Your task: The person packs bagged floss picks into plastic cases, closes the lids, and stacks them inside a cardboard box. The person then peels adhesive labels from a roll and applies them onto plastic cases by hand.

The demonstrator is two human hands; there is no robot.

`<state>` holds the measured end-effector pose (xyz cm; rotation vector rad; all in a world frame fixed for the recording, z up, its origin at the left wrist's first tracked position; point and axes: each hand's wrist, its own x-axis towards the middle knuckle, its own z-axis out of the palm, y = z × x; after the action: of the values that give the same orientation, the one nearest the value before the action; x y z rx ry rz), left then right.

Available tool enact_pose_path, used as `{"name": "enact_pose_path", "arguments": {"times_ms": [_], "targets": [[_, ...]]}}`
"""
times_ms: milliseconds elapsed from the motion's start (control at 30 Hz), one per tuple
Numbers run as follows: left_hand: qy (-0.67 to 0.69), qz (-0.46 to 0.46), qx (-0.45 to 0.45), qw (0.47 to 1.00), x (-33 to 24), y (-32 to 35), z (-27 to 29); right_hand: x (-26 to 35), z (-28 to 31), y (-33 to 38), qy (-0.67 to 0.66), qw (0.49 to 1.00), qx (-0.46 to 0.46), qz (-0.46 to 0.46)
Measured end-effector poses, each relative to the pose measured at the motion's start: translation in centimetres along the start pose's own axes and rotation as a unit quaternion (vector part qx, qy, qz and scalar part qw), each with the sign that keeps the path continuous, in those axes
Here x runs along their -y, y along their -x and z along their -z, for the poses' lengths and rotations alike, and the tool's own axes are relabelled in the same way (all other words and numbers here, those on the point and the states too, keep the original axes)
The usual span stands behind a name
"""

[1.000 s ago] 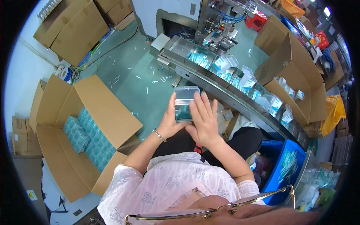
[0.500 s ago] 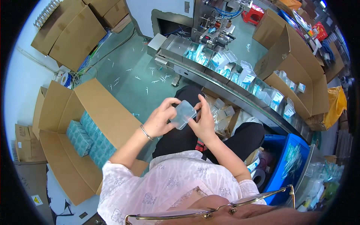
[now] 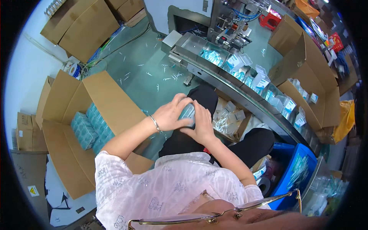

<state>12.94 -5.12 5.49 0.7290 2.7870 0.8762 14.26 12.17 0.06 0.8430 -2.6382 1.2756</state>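
The small clear plastic box (image 3: 188,113) has come down from chest height to her lap, both hands, left hand (image 3: 171,114) and right hand (image 3: 201,124), now closed snugly around it, fingers pressing its lid.

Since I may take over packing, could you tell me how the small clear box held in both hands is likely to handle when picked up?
The clear box probably feels light: the left hand and right hand enclose it easily above the lap. Its glossy, see-through walls suggest thin, smooth plastic, so it may be slippery and could flex if squeezed. It looks flat-sided, so it should rest steadily rather than roll.
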Motion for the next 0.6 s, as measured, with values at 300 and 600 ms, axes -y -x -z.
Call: {"name": "enact_pose_path", "arguments": {"times_ms": [300, 600], "targets": [[0.150, 0.039, -0.063, 0.986, 3.9, 2.1, -1.7, 1.4, -1.9, -1.8, 0.018, 0.997, 0.029, 0.063], [0.175, 0.185, -0.077, 0.964, 1.7, 5.2, -2.0, 3.0, -2.4, -1.3, 0.101, 0.986, 0.105, 0.085]]}}
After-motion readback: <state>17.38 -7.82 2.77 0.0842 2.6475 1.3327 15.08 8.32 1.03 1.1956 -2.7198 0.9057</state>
